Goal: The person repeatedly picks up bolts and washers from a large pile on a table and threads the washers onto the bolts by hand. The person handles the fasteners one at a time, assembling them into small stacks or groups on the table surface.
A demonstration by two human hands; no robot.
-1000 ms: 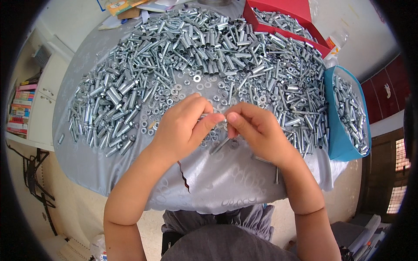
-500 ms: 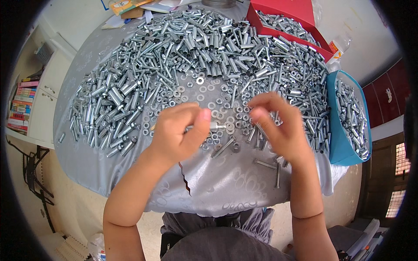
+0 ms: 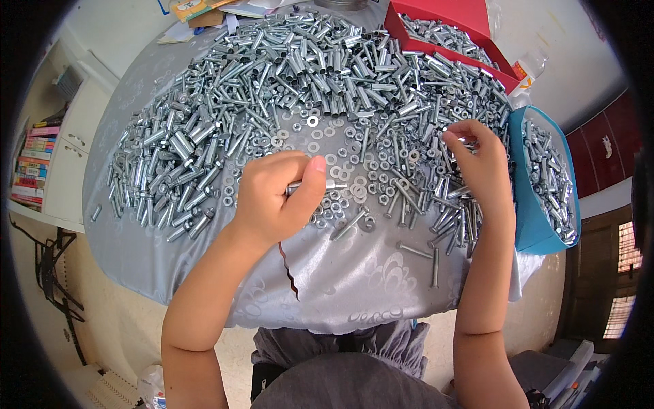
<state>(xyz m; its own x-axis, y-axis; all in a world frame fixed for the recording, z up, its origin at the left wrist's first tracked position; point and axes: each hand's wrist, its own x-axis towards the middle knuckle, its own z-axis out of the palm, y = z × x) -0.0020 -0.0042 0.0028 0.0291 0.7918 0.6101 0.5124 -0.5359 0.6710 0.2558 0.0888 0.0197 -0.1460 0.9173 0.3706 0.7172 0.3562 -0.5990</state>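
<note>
My left hand (image 3: 281, 194) is closed around a silver expansion bolt (image 3: 332, 184). Its threaded end points right, out past my thumb, and the rest is hidden in the fist. Over the right part of the pile, my right hand (image 3: 482, 160) has its fingers curled, thumb and forefinger tips close together above the nuts and bolts. Whatever lies between those tips is too small to make out. Flat washers (image 3: 357, 192) and hex nuts (image 3: 334, 206) are scattered between the hands. Just in front of them lies a loose bolt (image 3: 349, 224).
Metal sleeves (image 3: 320, 65) are heaped at the back of the cloth-covered table (image 3: 204, 273). Sleeved bolts (image 3: 180, 146) lie to the left. A red box (image 3: 507, 80) and a blue bin (image 3: 538, 225), both holding metal parts, stand on the right. The tablecloth has a wavy dark tear (image 3: 289, 273).
My right hand has moved right and away from me, from beside the left hand to over the nuts and bolts. The left hand keeps hold of the expansion bolt, nearly in place.
</note>
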